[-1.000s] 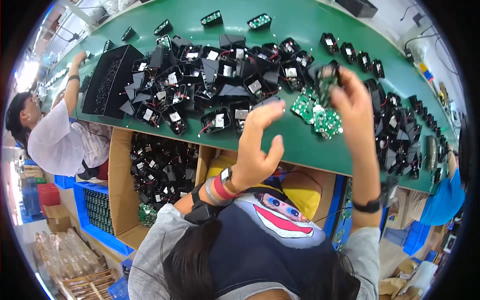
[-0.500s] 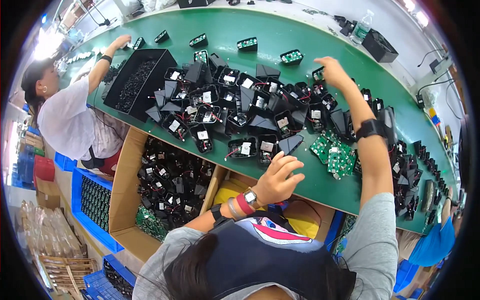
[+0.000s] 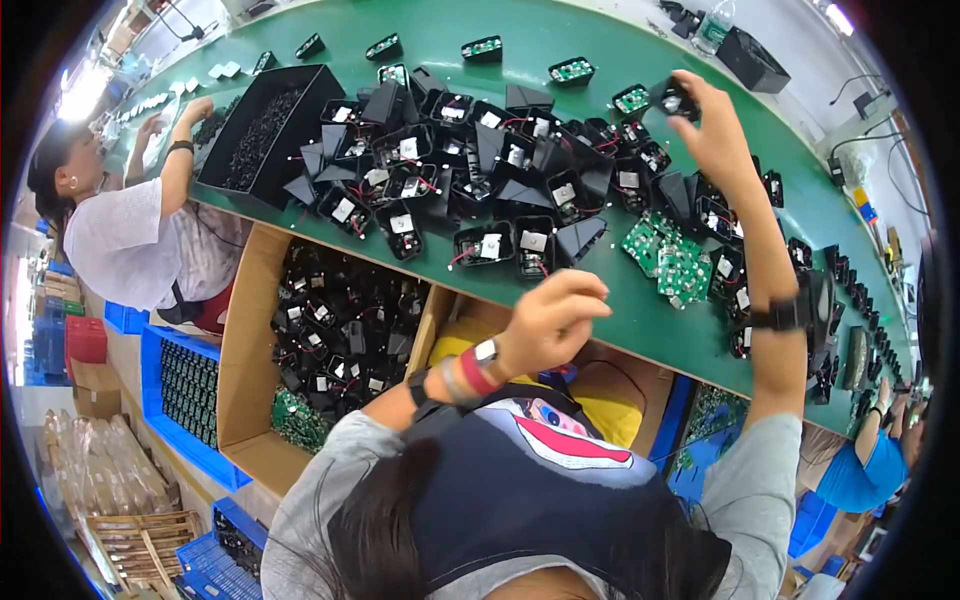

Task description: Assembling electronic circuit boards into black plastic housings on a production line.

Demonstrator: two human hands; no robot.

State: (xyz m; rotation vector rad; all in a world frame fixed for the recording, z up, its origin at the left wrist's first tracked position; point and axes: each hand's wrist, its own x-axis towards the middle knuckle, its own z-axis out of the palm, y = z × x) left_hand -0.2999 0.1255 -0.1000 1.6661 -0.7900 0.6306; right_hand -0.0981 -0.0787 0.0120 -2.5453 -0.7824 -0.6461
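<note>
The cardboard box (image 3: 250, 370) at 8 o'clock under the green table (image 3: 590, 40) is heaped with black housings; at 10 o'clock a black tray (image 3: 262, 130) holds small dark parts. The table's near edge runs just past my left hand (image 3: 550, 320), loosely curled, holding nothing. At 1 o'clock my right hand (image 3: 715, 130) pinches a small black housing (image 3: 672, 98) above the crowded pile; green circuit boards (image 3: 668, 255) lie at 3 o'clock
</note>
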